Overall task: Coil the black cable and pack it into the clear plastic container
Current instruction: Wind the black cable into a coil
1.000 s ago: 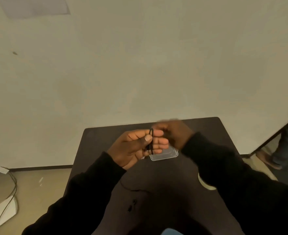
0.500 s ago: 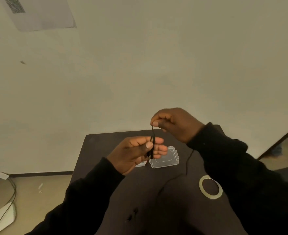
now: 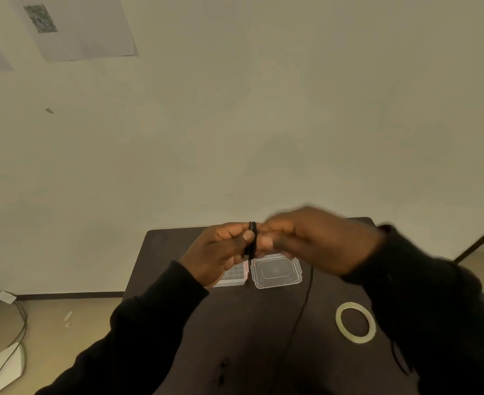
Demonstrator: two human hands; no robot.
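My left hand (image 3: 220, 252) holds several loops of the black cable (image 3: 251, 240) wound around its fingers, with the thumb pressed on the coil. My right hand (image 3: 315, 240), blurred with motion, is closed on the cable right beside the coil. The loose end of the cable trails down from the right hand across the dark table (image 3: 263, 323). Below the hands lies the clear plastic container: its lid (image 3: 276, 270) flat on the table and its base (image 3: 235, 275) partly hidden behind my left hand.
A ring of clear tape (image 3: 355, 322) lies on the table to the right. A small dark item (image 3: 223, 366) sits near the table's front. On the floor at left are a white object (image 3: 4, 366) and cables. A wall stands right behind the table.
My right hand has come down from above the coil to beside my left fingers, laying another turn of cable. The view has tilted slightly upward.
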